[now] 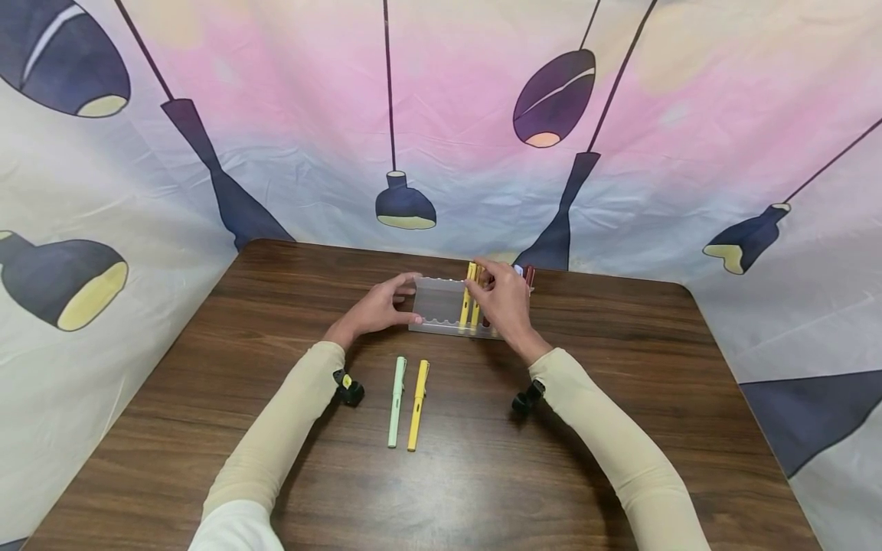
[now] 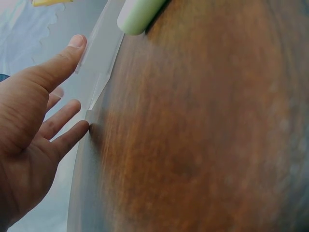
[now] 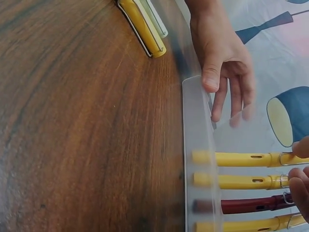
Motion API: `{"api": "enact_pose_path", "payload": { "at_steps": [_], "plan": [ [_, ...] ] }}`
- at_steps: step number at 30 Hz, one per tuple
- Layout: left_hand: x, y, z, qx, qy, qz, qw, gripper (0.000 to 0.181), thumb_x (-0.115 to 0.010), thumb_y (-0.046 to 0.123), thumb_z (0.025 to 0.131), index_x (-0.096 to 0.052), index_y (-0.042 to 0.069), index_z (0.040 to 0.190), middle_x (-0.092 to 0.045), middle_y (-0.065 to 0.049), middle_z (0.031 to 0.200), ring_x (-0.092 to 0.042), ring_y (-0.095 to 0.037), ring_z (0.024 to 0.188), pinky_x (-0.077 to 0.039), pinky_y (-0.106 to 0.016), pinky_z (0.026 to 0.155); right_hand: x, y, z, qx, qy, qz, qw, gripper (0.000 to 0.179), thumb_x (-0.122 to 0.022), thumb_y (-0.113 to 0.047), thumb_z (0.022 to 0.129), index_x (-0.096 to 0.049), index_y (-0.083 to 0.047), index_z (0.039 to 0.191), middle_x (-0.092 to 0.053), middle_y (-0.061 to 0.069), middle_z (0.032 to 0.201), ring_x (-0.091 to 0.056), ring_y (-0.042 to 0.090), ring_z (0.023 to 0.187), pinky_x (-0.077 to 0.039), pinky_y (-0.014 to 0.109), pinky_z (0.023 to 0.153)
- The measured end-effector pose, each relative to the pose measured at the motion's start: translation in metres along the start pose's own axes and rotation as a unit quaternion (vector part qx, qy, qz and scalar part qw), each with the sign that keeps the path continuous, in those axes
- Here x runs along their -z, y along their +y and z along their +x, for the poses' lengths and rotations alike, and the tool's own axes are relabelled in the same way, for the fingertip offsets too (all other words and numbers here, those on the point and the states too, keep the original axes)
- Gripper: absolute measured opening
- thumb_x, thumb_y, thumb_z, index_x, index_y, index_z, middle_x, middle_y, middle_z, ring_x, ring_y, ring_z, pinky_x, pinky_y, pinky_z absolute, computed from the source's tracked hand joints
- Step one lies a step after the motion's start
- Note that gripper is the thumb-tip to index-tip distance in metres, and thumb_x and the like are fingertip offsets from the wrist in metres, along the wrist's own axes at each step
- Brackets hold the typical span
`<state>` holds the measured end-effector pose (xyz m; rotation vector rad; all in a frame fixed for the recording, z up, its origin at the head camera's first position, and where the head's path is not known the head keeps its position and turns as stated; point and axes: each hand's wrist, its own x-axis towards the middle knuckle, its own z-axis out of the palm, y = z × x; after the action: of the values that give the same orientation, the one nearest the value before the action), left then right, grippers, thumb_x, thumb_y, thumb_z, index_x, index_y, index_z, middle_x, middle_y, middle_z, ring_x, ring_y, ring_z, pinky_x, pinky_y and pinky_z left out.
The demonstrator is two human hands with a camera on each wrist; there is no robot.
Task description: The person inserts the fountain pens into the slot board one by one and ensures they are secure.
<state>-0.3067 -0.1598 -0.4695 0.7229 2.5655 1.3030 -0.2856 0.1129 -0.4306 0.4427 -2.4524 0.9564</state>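
Observation:
A clear plastic pen stand stands toward the back of the table. My left hand holds its left end, the thumb at the front and the other fingers behind. My right hand is at the upper part of the stand, thumb and fingertips pinching the top of a yellow pen that stands in a slot. Beside that pen are another yellow pen, a dark red pen and one more yellow pen. The right hand covers part of the row in the head view.
In front of the stand, a mint green pen and a yellow pen lie side by side on the brown wooden table. A fabric backdrop printed with lamps hangs behind the table's back edge.

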Motion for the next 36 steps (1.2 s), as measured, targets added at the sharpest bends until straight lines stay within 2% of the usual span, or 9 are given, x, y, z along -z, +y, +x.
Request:
{"api": "enact_pose_path", "payload": {
  "at_steps": [10,19,30,36],
  "plan": [
    [0.000,-0.001,0.000,-0.004,0.000,-0.002,1.0000,0.089,-0.084,0.026,0.087,-0.035,0.009,0.159,-0.042,-0.017,0.158,-0.049,-0.034,0.140,-0.044,-0.051,0.114,0.009,-0.004,-0.005,-0.002,0.007,0.026,0.9996,0.036,-0.081,-0.024,0.090,-0.075,-0.009,0.122,-0.069,0.005,0.086,-0.066,0.017,0.069,-0.055,0.042,0.069],
    [0.001,0.001,-0.001,-0.001,-0.002,-0.004,1.0000,0.090,-0.084,0.025,0.088,-0.034,0.008,0.159,-0.040,-0.019,0.158,-0.048,-0.035,0.141,-0.043,-0.053,0.114,0.015,-0.013,-0.023,-0.022,-0.018,0.086,0.9959,0.036,-0.081,-0.028,0.090,-0.076,-0.006,0.118,-0.072,0.003,0.085,-0.069,0.014,0.069,-0.058,0.036,0.062],
    [0.001,-0.001,-0.001,0.006,-0.002,-0.003,1.0000,0.089,-0.085,0.026,0.087,-0.034,0.012,0.159,-0.041,-0.015,0.159,-0.048,-0.034,0.141,-0.044,-0.052,0.114,0.005,-0.024,-0.054,-0.065,-0.089,0.118,0.9868,0.034,-0.081,-0.031,0.090,-0.077,-0.011,0.117,-0.075,-0.002,0.085,-0.068,0.010,0.072,-0.058,0.029,0.063],
    [0.001,0.001,0.000,0.003,-0.004,-0.002,1.0000,0.090,-0.085,0.027,0.087,-0.034,0.010,0.160,-0.040,-0.016,0.159,-0.048,-0.034,0.141,-0.044,-0.053,0.113,-0.003,-0.027,-0.071,-0.074,-0.133,0.140,0.9783,0.040,-0.081,-0.031,0.091,-0.075,-0.004,0.119,-0.075,-0.002,0.085,-0.069,0.007,0.071,-0.060,0.026,0.064]
  ]
}}
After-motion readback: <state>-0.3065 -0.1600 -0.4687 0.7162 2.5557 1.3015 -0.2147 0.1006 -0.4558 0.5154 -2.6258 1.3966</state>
